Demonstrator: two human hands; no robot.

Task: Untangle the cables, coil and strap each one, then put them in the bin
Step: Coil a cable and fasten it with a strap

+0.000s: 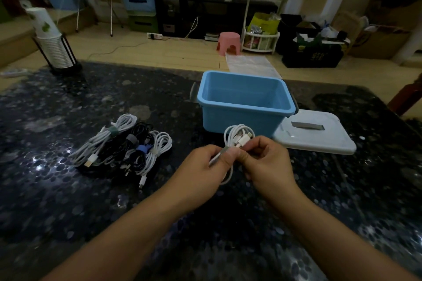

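- Two hands meet over the table (228, 223), both curled round one coiled white cable (235, 137)
- The left hand (201, 166) pinches a grey strap (225, 151) at the coil's middle between thumb and fingers
- The right hand (267, 162) pinches the coil from the other side, thumb and forefinger beside the white plugs (245, 139)
- One loop of the cable stands up above the fingers, another hangs below them; whether it touches the table I cannot tell
- Just beyond the hands stands the blue bin (245, 112), open, nothing visible inside
- Its pale lid (319, 137) lies flat on the table, touching the bin's right near corner
- To the left, well apart from the hands, lies a group of strapped coils (127, 148), white and black, side by side and touching one another
- At the far left corner of the table a stack of paper cups (50, 39) stands in a black wire holder
- On the floor past the table sits a pink stool (229, 43)
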